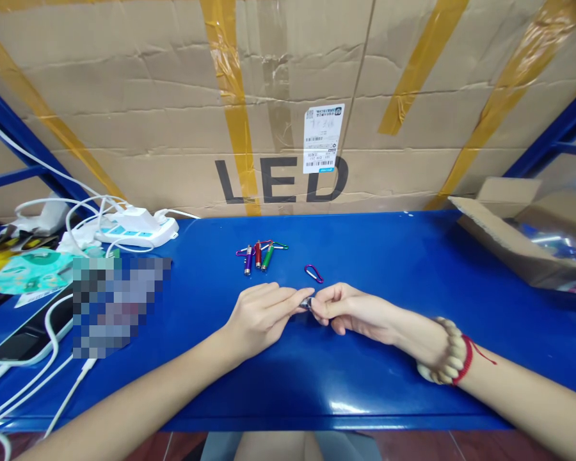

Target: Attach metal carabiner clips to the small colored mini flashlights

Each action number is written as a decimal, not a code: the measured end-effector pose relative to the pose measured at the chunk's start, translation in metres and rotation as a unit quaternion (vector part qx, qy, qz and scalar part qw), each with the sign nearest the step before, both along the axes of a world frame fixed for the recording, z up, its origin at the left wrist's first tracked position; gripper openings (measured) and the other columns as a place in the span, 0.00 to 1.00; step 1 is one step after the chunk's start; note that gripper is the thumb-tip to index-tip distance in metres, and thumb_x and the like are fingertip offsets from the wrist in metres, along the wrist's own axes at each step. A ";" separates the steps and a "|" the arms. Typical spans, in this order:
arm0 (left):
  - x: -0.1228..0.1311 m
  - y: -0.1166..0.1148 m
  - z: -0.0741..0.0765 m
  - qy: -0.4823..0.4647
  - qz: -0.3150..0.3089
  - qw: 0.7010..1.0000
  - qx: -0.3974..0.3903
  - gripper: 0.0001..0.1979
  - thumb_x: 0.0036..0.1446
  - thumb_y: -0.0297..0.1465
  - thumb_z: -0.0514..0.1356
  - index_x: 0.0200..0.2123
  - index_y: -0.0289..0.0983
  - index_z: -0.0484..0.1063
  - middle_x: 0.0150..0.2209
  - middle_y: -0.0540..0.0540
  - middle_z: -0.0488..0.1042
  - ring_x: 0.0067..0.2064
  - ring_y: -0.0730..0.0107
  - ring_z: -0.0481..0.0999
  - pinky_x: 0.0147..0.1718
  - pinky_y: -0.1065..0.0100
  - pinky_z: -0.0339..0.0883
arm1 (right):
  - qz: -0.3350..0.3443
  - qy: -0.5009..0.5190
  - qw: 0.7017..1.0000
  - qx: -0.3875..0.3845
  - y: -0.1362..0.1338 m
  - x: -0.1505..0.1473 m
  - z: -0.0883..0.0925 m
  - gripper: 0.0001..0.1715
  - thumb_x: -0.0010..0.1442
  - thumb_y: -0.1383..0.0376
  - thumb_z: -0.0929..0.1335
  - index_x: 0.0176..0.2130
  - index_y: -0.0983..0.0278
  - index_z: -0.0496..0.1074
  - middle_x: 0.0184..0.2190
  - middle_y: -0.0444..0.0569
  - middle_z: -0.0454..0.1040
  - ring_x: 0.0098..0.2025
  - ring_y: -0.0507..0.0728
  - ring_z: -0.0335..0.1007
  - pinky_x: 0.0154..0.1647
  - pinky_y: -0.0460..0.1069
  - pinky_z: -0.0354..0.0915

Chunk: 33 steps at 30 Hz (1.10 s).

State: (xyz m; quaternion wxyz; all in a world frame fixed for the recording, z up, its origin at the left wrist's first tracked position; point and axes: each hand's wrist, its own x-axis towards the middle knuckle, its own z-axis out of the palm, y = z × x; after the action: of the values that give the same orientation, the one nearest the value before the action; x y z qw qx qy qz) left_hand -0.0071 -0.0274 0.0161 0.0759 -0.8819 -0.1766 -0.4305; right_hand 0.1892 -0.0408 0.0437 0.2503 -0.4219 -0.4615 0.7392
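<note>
My left hand point(264, 314) and my right hand point(343, 307) meet above the middle of the blue table. Between their fingertips they pinch a small black-and-silver cylinder point(306, 303), which looks like part of a keychain flashlight; fingers cover most of it. Just beyond them lies a loose purple carabiner point(313, 274). Farther back and to the left is a group of keychain flashlights: a purple flashlight point(248, 261), a red flashlight point(258, 255) and a green flashlight point(267, 257), with carabiners attached.
A white power strip point(166, 232) with tangled cables sits at the back left. Nearer me are a phone point(33, 330) and a blurred-out item. An open cardboard box point(499, 237) stands at the right. A large carton marked LED point(173, 128) walls off the back of the table point(388, 384).
</note>
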 end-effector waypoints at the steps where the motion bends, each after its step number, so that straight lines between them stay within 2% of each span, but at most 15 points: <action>1: 0.001 0.000 0.000 -0.001 0.002 1.000 -0.002 0.14 0.61 0.26 0.56 0.50 0.36 0.70 0.34 0.46 0.79 0.27 0.75 0.73 0.26 0.73 0.66 | 0.001 0.007 1.000 -0.010 0.001 0.001 0.000 0.16 0.39 0.60 0.77 0.20 0.67 0.71 0.20 0.41 0.67 0.22 0.44 0.58 0.17 0.39 0.55; 4: 0.002 0.001 0.001 -0.011 0.002 0.999 -0.032 0.17 0.60 0.25 0.56 0.53 0.37 0.68 0.35 0.47 0.80 0.30 0.75 0.76 0.30 0.73 0.69 | -0.015 0.006 1.000 -0.011 0.003 0.001 0.000 0.16 0.38 0.60 0.77 0.22 0.67 0.72 0.20 0.41 0.66 0.21 0.43 0.56 0.16 0.38 0.54; 7: 0.004 0.001 0.002 -0.036 0.001 0.996 -0.081 0.14 0.60 0.25 0.57 0.49 0.37 0.71 0.36 0.47 0.80 0.32 0.74 0.77 0.33 0.73 0.71 | -0.034 -0.020 0.999 0.020 0.005 0.001 0.001 0.19 0.37 0.57 0.78 0.22 0.67 0.71 0.20 0.41 0.65 0.20 0.43 0.55 0.15 0.39 0.53; 12: 0.005 0.001 0.004 -0.048 0.044 0.986 -0.154 0.08 0.60 0.27 0.57 0.41 0.37 0.75 0.34 0.48 0.80 0.31 0.74 0.78 0.32 0.74 0.71 | -0.070 -0.085 0.983 0.149 0.008 0.001 0.001 0.24 0.39 0.51 0.76 0.27 0.68 0.74 0.18 0.41 0.66 0.19 0.45 0.58 0.13 0.40 0.54; 18: 0.005 0.003 0.005 -0.046 0.061 0.981 -0.179 0.07 0.60 0.28 0.57 0.40 0.37 0.74 0.37 0.48 0.80 0.36 0.72 0.79 0.36 0.74 0.72 | -0.115 -0.135 0.926 0.333 0.012 0.005 -0.002 0.26 0.44 0.50 0.74 0.37 0.67 0.76 0.24 0.46 0.72 0.19 0.47 0.63 0.14 0.43 0.59; 22: 0.005 0.002 0.004 -0.027 0.061 0.978 -0.196 0.08 0.61 0.29 0.55 0.39 0.38 0.74 0.36 0.48 0.80 0.35 0.71 0.79 0.35 0.73 0.72 | -0.123 -0.168 0.869 0.448 0.011 0.006 -0.002 0.22 0.47 0.49 0.73 0.30 0.65 0.78 0.29 0.50 0.75 0.23 0.49 0.66 0.20 0.45 0.63; 25: 0.005 0.001 0.002 0.003 0.038 0.971 -0.236 0.08 0.61 0.28 0.55 0.40 0.38 0.72 0.34 0.50 0.80 0.34 0.73 0.79 0.34 0.74 0.71 | -0.109 -0.182 0.839 0.501 0.010 0.006 0.002 0.20 0.47 0.48 0.73 0.25 0.63 0.78 0.25 0.49 0.74 0.25 0.50 0.66 0.25 0.46 0.64; 27: 0.005 0.000 0.000 0.009 0.023 0.967 -0.255 0.07 0.61 0.28 0.54 0.39 0.38 0.71 0.34 0.50 0.79 0.34 0.73 0.79 0.33 0.74 0.71 | -0.101 -0.181 0.830 0.518 0.010 0.007 0.004 0.19 0.47 0.49 0.73 0.23 0.62 0.78 0.23 0.48 0.74 0.25 0.51 0.67 0.27 0.46 0.65; 30: 0.004 0.001 -0.005 -0.010 0.007 0.969 -0.248 0.05 0.61 0.28 0.54 0.34 0.37 0.69 0.33 0.48 0.79 0.35 0.72 0.79 0.33 0.74 0.72 | -0.096 -0.185 0.846 0.491 0.011 0.007 0.002 0.19 0.46 0.49 0.74 0.22 0.62 0.78 0.23 0.48 0.74 0.26 0.51 0.67 0.25 0.46 0.65; 33: 0.003 0.003 -0.007 -0.004 -0.018 0.981 -0.196 0.07 0.61 0.27 0.54 0.31 0.37 0.69 0.30 0.48 0.78 0.34 0.71 0.78 0.33 0.72 0.71 | -0.070 -0.182 0.896 0.399 0.012 0.006 -0.005 0.20 0.43 0.48 0.74 0.23 0.64 0.78 0.23 0.47 0.72 0.22 0.50 0.66 0.17 0.44 0.62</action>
State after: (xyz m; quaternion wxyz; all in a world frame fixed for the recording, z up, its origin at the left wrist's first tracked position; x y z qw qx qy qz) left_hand -0.0039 -0.0249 0.0093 -0.1063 -0.8809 -0.2421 -0.3926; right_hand 0.1948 -0.0287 0.0385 0.3600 -0.4451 -0.7246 0.3838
